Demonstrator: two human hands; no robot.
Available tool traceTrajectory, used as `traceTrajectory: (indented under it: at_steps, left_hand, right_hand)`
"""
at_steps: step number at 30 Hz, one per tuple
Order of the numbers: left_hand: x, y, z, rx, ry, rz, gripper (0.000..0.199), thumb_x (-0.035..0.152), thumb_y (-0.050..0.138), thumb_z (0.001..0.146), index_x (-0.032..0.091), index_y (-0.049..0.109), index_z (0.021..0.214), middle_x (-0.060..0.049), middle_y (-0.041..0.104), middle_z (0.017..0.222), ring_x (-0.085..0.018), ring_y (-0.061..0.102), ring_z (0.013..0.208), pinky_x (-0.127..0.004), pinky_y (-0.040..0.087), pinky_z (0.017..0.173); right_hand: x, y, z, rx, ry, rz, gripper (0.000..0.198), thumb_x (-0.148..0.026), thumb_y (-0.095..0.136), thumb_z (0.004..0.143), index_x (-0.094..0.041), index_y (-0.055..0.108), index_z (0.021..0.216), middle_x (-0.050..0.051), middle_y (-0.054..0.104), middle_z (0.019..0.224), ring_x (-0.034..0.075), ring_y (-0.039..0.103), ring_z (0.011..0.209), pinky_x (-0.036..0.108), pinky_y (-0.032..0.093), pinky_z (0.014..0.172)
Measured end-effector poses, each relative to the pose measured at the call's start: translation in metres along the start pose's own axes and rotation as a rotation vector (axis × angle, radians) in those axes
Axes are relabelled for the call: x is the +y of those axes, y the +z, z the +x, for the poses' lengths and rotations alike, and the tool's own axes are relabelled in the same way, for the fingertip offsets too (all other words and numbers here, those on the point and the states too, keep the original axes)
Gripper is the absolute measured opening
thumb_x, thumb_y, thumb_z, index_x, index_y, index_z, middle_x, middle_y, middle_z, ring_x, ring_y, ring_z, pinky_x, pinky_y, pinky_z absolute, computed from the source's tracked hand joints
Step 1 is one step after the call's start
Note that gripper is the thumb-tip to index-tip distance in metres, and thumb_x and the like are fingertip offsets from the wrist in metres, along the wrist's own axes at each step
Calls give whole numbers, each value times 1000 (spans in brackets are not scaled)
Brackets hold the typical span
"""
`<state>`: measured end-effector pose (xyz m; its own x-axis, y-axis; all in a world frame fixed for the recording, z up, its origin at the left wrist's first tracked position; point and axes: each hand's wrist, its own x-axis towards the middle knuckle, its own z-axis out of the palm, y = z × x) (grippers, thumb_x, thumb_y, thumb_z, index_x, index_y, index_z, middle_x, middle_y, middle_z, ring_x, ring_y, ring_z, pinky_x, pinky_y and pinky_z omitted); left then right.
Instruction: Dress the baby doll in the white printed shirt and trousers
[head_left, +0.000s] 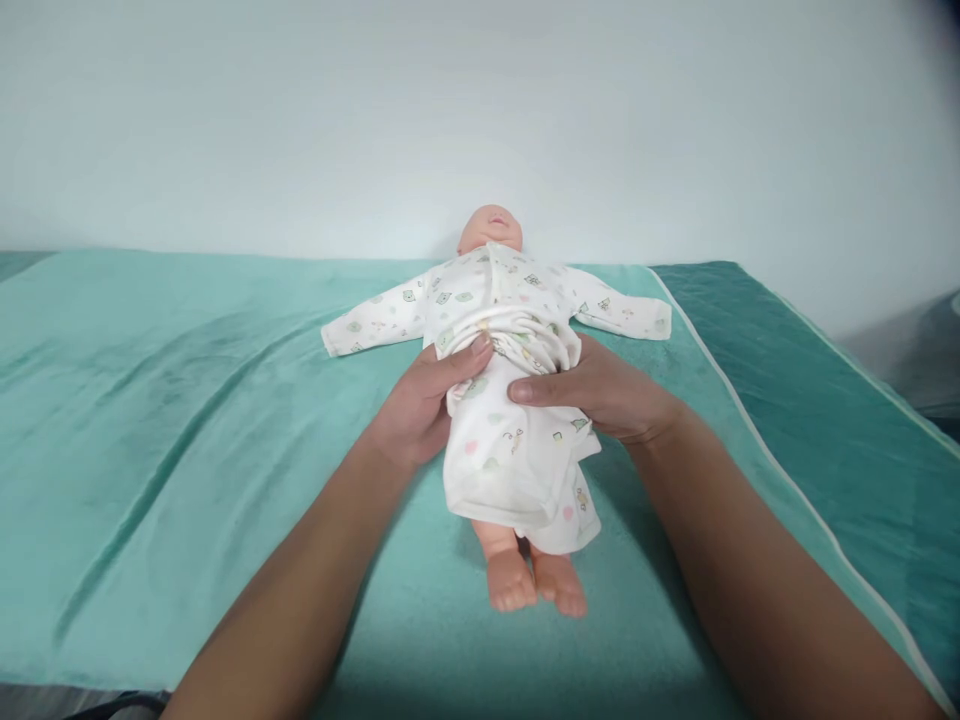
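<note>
Pale grey plain wall [375, 120] behind, mint-green plush cloth [187, 350] in front, darker teal cloth [847, 400] along the right. Pink plastic baby doll [491, 230] lies face-up mid-cloth, bare feet [512, 580] toward camera. White baby clothing [499, 465] with small green and pink prints is on it, sleeves [379, 315] spread wide, fabric bunched at the waist. Left hand [424, 410] and right hand [611, 390]: fingers clamped on the clothing from either side, thumbs on top; other fingertips hidden, probably under the sides.
</note>
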<state>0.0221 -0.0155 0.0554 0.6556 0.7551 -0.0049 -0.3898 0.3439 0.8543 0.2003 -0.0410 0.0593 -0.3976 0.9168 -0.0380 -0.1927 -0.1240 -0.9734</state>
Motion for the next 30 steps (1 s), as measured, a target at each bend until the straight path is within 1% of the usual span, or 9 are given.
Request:
traceTrajectory:
  at_steps: [6, 11, 14, 16, 19, 22, 25, 28, 30]
  left_hand:
    - [-2, 1, -1, -3, 10, -21, 52, 45, 70, 80, 17, 64, 122, -12, 74, 104, -35, 67, 107, -47, 53, 93]
    - [-1, 1, 1, 12, 17, -54, 49, 40, 71, 80, 15, 64, 122, -13, 73, 107, -35, 66, 111, -48, 52, 96]
    - [0, 2, -1, 30, 29, -51, 49, 38, 73, 78, 13, 66, 120, -13, 73, 107, -36, 66, 111, -48, 52, 96]
    - [-1, 4, -5, 51, 50, -37, 49, 38, 74, 77, 13, 67, 118, -13, 74, 105, -36, 67, 109, -47, 53, 94]
    - [-6, 12, -20, 132, 82, -11, 47, 36, 74, 76, 12, 69, 117, -12, 74, 100, -35, 69, 103, -45, 55, 89]
    - [-13, 27, -42, 238, 90, -18, 45, 34, 72, 78, 13, 68, 118, -12, 75, 96, -32, 71, 94, -41, 56, 82]
    - [-23, 47, -65, 326, 87, -53, 44, 34, 69, 81, 13, 66, 121, -10, 74, 91, -27, 71, 79, -35, 55, 70]
    - [-34, 66, -87, 421, 68, -72, 42, 36, 66, 83, 13, 67, 118, -8, 72, 84, -19, 64, 60, -29, 47, 54]
    - [-39, 76, -100, 481, 73, -72, 37, 36, 67, 82, 14, 68, 112, -7, 70, 83, -15, 59, 56, -26, 43, 51]
  right_hand:
    - [-2, 1, 0, -3, 15, 5, 56, -30, 88, 64, -22, 70, 117, 6, 74, 106, 26, 69, 101, 35, 59, 83]
    - [2, 0, 0, 8, 4, 2, 54, -34, 87, 66, -22, 70, 117, 6, 73, 106, 26, 69, 101, 35, 58, 83]
    - [2, 0, 0, 13, -12, -15, 53, -35, 86, 68, -22, 70, 117, 6, 73, 107, 26, 69, 100, 35, 58, 83]
    - [1, 1, -1, -10, -23, -45, 51, -34, 84, 70, -22, 70, 118, 6, 73, 109, 26, 69, 101, 36, 57, 85]
    - [-4, 2, -2, -56, -29, -178, 46, -32, 81, 73, -21, 71, 116, 5, 72, 110, 26, 66, 106, 37, 54, 90]
    - [-10, 4, -4, -107, -16, -344, 40, -33, 79, 74, -21, 72, 113, 3, 73, 107, 25, 66, 106, 37, 52, 91]
    - [-16, 7, -8, -149, 3, -469, 39, -35, 78, 74, -22, 73, 110, 2, 74, 102, 23, 67, 99, 33, 51, 86]
    - [-21, 10, -12, -199, -10, -597, 34, -37, 76, 74, -20, 72, 103, 1, 72, 98, 21, 66, 94, 30, 49, 80]
    - [-21, 12, -14, -248, -28, -690, 27, -38, 74, 76, -18, 71, 93, 2, 71, 92, 19, 64, 89, 28, 47, 75]
